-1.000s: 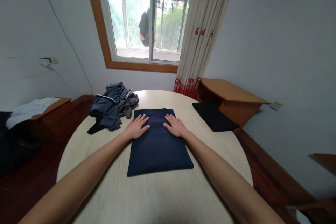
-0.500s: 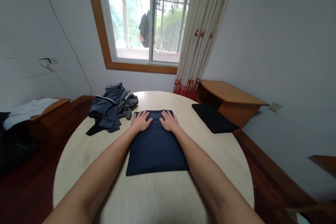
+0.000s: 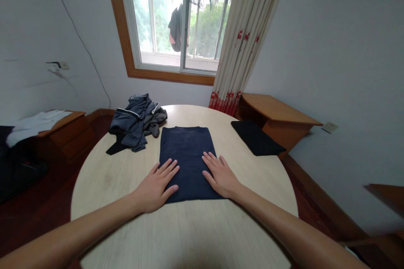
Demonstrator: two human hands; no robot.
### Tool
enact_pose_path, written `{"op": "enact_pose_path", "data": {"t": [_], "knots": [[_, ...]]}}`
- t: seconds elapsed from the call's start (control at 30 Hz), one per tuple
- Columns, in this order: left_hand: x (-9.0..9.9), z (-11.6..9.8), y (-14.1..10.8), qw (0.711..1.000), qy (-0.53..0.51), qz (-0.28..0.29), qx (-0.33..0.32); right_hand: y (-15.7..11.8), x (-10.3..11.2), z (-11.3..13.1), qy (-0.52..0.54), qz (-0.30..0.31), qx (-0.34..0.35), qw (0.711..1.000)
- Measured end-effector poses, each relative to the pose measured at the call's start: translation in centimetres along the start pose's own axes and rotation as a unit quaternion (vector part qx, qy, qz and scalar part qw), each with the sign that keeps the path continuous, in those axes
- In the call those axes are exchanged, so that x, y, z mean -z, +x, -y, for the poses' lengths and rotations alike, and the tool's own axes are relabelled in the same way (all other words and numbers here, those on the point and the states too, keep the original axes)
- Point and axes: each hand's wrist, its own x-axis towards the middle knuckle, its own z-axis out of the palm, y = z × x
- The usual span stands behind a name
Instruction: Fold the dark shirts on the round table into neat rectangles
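Note:
A dark navy cloth (image 3: 188, 147), folded into a flat rectangle, lies on the round pale table (image 3: 195, 235). My left hand (image 3: 158, 187) rests on its lower left edge, fingers spread and holding nothing. On the lower right part of the cloth lies my right hand (image 3: 221, 176), flat and open, its fingers pointing up and to the left.
A heap of grey and dark clothes (image 3: 135, 119) sits at the table's back left. Another folded black cloth (image 3: 257, 138) lies at the right edge. Beyond it stands a wooden desk (image 3: 277, 109), beside a curtain (image 3: 243, 38).
Both hands have slid from the far end of the navy cloth toward its near end and spread further apart. The camera view has tilted slightly.

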Motion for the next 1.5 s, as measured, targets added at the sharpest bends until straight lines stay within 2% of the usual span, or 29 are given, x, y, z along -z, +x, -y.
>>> {"op": "enact_pose_path", "data": {"t": [0.13,0.23,0.37,0.47,0.6,0.7,0.77,0.83,0.9,0.93,1.0,1.07,1.13,1.2,1.27,1.33,1.4,1.5], "knots": [[2.5,2.9,-2.0,1.0,-0.025,0.005,0.012,-1.7,1.0,-4.4,0.025,-0.018,-0.012,0.999],[4.0,3.7,-2.0,0.999,-0.036,-0.006,0.002,-2.0,1.7,-6.1,0.054,-0.044,0.035,0.997],[4.7,2.8,-1.2,0.995,-0.065,0.045,-0.06,-2.1,2.6,-5.9,0.095,-0.023,0.116,0.988],[4.4,2.4,-0.7,0.988,-0.09,0.081,-0.091,-2.4,2.9,-5.3,0.123,0.013,0.132,0.983],[4.3,2.2,-1.2,0.982,-0.15,0.065,-0.09,-3.4,3.5,-4.3,0.169,-0.002,0.117,0.979],[6.0,1.8,-1.3,0.964,-0.252,0.044,-0.075,-3.3,5.0,-3.5,0.241,0.006,0.111,0.964],[7.8,1.4,-0.2,0.945,-0.325,0.002,-0.043,-2.0,6.2,-3.3,0.309,-0.006,0.085,0.947],[9.3,1.4,1.8,0.92,-0.382,-0.086,0.024,0.4,7.0,-3.4,0.369,-0.066,0.028,0.927],[9.8,1.8,4.2,0.874,-0.43,-0.194,0.114,3.2,7.1,-3.6,0.421,-0.139,-0.057,0.894],[9.5,2.1,5.2,0.846,-0.456,-0.232,0.152,4.4,6.8,-3.7,0.45,-0.144,-0.101,0.876],[8.1,3.0,6.4,0.804,-0.498,-0.245,0.214,6.2,5.7,-3.9,0.48,-0.124,-0.174,0.851],[6.2,3.9,6.2,0.786,-0.516,-0.216,0.265,6.7,4.0,-4.0,0.472,-0.098,-0.198,0.854],[4.6,4.4,5.1,0.789,-0.511,-0.186,0.287,6.5,2.2,-4.2,0.438,-0.089,-0.173,0.878],[3.6,4.6,3.6,0.808,-0.499,-0.164,0.269,6.0,0.9,-4.3,0.397,-0.1,-0.146,0.901],[3.2,4.6,2.5,0.831,-0.481,-0.149,0.238,5.6,0.2,-4.4,0.367,-0.126,-0.133,0.912],[3.2,4.4,1.9,0.845,-0.465,-0.145,0.221,5.2,0.0,-4.4,0.35,-0.158,-0.13,0.914],[3.3,4.4,1.6,0.852,-0.454,-0.143,0.219,4.8,0.3,-4.4,0.328,-0.163,-0.129,0.922],[3.7,4.6,1.7,0.862,-0.437,-0.113,0.23,4.5,1.0,-4.5,0.287,-0.098,-0.154,0.94]]}}
